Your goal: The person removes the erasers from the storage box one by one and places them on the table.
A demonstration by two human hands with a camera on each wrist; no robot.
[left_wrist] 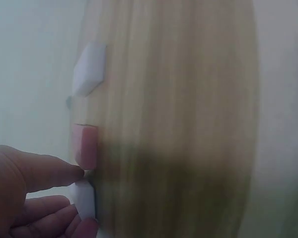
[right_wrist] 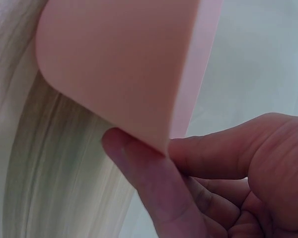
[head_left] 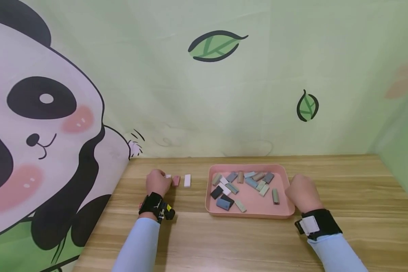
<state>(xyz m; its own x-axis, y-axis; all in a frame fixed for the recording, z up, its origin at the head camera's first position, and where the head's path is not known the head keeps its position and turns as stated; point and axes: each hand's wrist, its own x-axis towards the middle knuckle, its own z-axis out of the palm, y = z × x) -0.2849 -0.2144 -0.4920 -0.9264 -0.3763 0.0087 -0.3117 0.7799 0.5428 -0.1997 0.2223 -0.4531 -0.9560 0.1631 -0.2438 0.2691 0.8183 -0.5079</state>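
Observation:
At the left of the table my left hand (head_left: 158,183) pinches a small white block (left_wrist: 85,199) between thumb and fingers. Right beside it stands a pink block (head_left: 176,181), with the thumb close to its lower end in the left wrist view. Another white block (head_left: 187,180) lies a little further right, in the same row. My right hand (head_left: 303,193) grips the right side of a pink tray (right_wrist: 114,59), thumb on one face and index finger on the other. Several small grey, blue, white, black and tan blocks lie scattered inside the tray, among them a green-grey block (head_left: 275,196).
The wooden table (head_left: 190,241) runs back to a pale green cloth backdrop (head_left: 258,94) printed with leaves and a large panda. The tray stands right of the table's middle, between my two forearms. Each wrist wears a black strap with a small device.

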